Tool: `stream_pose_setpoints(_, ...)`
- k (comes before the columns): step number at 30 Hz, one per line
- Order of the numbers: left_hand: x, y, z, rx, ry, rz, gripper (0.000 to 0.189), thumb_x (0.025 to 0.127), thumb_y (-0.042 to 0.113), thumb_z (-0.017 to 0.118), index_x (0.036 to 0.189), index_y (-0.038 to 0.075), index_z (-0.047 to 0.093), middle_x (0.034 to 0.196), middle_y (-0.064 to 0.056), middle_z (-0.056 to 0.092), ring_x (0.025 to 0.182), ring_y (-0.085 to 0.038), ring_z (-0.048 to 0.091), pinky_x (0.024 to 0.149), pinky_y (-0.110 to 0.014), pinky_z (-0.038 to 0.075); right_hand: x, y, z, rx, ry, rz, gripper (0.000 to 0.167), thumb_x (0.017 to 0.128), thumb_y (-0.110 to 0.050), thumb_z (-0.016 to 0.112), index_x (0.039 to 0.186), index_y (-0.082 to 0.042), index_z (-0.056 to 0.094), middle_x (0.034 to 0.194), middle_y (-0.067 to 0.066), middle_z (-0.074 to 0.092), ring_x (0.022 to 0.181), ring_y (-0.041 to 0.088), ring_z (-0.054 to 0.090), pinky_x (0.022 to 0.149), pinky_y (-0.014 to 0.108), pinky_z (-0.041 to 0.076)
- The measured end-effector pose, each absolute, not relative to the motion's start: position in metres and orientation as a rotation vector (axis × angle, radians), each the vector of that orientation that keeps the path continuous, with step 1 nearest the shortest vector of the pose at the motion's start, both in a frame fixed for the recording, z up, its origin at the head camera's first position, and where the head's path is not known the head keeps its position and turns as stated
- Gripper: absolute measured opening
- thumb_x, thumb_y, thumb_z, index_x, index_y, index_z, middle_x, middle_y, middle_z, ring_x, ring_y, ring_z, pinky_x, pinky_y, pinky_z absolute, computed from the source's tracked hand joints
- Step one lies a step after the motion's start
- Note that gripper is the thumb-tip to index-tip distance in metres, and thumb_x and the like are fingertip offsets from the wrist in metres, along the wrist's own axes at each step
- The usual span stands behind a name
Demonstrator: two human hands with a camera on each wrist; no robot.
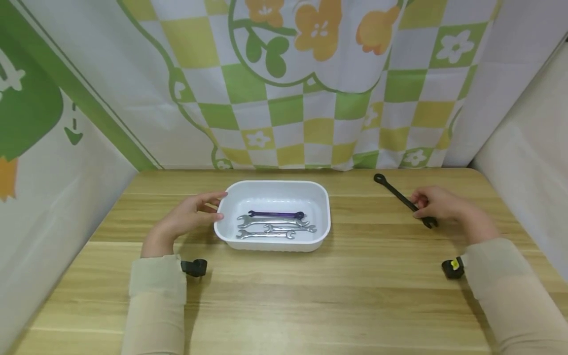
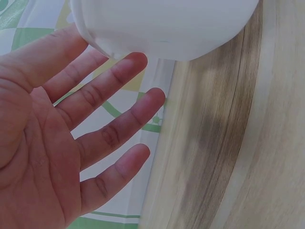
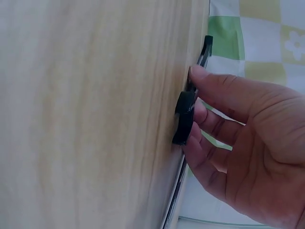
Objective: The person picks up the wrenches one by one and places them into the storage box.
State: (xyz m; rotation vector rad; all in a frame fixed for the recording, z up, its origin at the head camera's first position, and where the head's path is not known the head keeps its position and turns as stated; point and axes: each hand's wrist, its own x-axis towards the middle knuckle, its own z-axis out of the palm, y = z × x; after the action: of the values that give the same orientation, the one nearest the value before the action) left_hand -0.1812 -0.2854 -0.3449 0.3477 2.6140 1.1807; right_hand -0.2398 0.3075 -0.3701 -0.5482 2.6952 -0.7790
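Observation:
A black combination wrench (image 1: 399,195) lies slanted at the right, its ring end pointing toward the back. My right hand (image 1: 437,203) pinches it near its open end between thumb and fingers; the right wrist view shows the wrench (image 3: 185,117) close to the tabletop. At the left side of a white plastic bin (image 1: 272,245), my left hand (image 1: 188,214) touches the rim with loosely spread fingers. Several silver wrenches (image 1: 266,234) and one purple wrench (image 1: 275,215) lie side by side in the bin. In the left wrist view, the bin's wall (image 2: 162,28) hides some fingertips.
The wood-grain table (image 1: 319,296) runs up to a green and yellow checked curtain (image 1: 288,113) at the back. White walls (image 1: 532,143) stand at both sides. Each wrist carries a small black camera (image 1: 194,267).

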Motion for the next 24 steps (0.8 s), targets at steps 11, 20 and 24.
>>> stream_pose_setpoints(11, -0.1810, -0.2858, -0.3466, 0.358, 2.623, 1.169, 0.063, 0.094, 0.026, 0.070, 0.150, 0.011, 0.045, 0.138, -0.022, 0.057, 0.120, -0.036, 0.057, 0.090, -0.038, 0.051, -0.2417, 0.3029, -0.3711, -0.518, 2.702, -0.706, 0.027, 0.080, 0.000, 0.072, 0.100, 0.010, 0.057, 0.080, 0.006, 0.053, 0.076, 0.015, 0.048, 0.066, 0.025, 0.041)
stream_pose_setpoints(20, -0.1814, -0.2853, -0.3462, 0.348, 2.623, 1.166, 0.064, 0.094, 0.026, 0.070, 0.150, 0.012, 0.044, 0.140, -0.021, 0.055, 0.122, -0.037, 0.056, 0.093, -0.042, 0.050, -0.2402, 0.3038, -0.3709, -0.501, 2.676, -0.740, 0.029, 0.080, 0.000, 0.071, 0.103, 0.011, 0.059, 0.088, 0.010, 0.058, 0.082, 0.016, 0.050, 0.068, 0.023, 0.043)
stream_pose_setpoints(24, -0.1811, -0.2860, -0.3460, 0.336, 2.615, 1.176, 0.064, 0.094, 0.025, 0.070, 0.150, 0.013, 0.044, 0.140, -0.021, 0.054, 0.122, -0.037, 0.056, 0.093, -0.041, 0.050, -0.2397, 0.3044, -0.3686, -0.536, 2.673, -0.755, 0.028, 0.080, 0.002, 0.069, 0.104, 0.011, 0.059, 0.090, 0.011, 0.059, 0.082, 0.012, 0.050, 0.068, 0.022, 0.044)
